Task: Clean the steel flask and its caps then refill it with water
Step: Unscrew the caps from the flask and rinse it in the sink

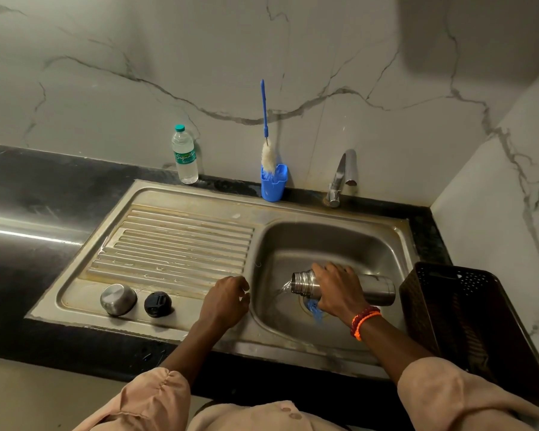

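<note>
My right hand (338, 289) grips the steel flask (377, 289) and holds it on its side over the sink basin (371, 244), mouth pointing left. Water pours from the mouth toward the drain. My left hand (226, 301) hovers at the basin's left rim with loosely curled fingers, holding nothing. The steel outer cap (118, 299) and the black inner cap (157, 304) sit side by side on the draining board (181, 241), left of my left hand.
A blue cup (273, 182) holding a bottle brush (266, 144) stands at the wall behind the sink. A plastic water bottle (185, 155) stands to its left, the tap (343, 175) to its right. A dark basket (455, 309) sits right of the basin. Something blue lies at the drain (315, 309).
</note>
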